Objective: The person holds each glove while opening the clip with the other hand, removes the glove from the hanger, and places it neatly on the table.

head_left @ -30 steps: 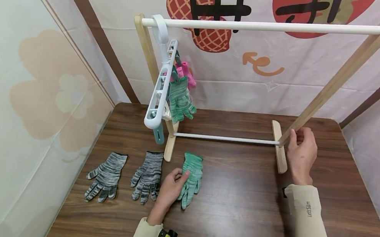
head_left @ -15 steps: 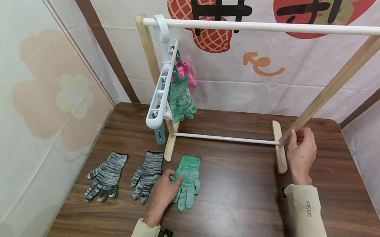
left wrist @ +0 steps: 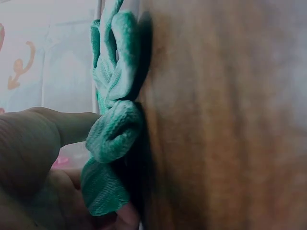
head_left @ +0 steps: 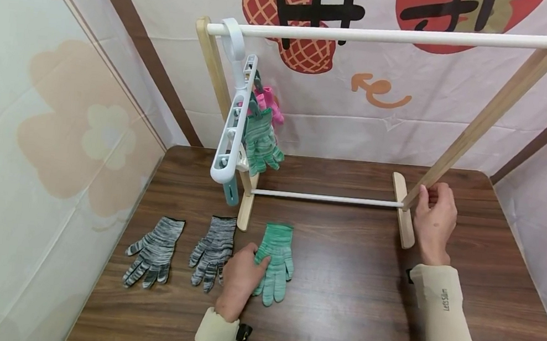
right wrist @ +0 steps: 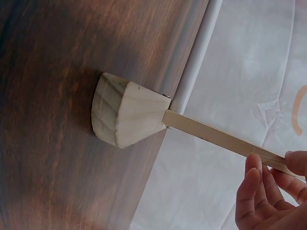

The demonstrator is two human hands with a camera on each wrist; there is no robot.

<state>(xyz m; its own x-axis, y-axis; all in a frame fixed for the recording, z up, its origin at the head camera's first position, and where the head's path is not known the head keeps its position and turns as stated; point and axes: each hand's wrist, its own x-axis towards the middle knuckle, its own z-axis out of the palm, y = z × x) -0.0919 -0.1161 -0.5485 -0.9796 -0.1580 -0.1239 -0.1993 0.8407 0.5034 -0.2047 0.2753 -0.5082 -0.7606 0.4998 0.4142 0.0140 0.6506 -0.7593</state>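
Observation:
A light green knit glove [head_left: 278,249] lies on the table, fingers toward the person. My left hand [head_left: 244,270] holds it by its left edge. In the left wrist view, the thumb presses on the bunched glove [left wrist: 115,132] and a fingertip shows below its edge. On the right, my right hand [head_left: 435,218] pinches the lower part of the rack's wooden post [head_left: 485,112]. The right wrist view shows thumb and fingers of that hand [right wrist: 268,199] on either side of the post [right wrist: 216,135], above its wooden foot [right wrist: 139,112].
Two grey striped gloves [head_left: 155,252] lie at the left. From the rack's white top bar [head_left: 382,36] hangs a white clip hanger [head_left: 229,138], holding another green glove [head_left: 261,141] and something pink [head_left: 272,104]. A white lower bar [head_left: 325,198] joins the rack's feet.
The green glove on the table has spread flatter and wider. It shifted left with my left hand, then slightly back right. My right hand stays on the post.

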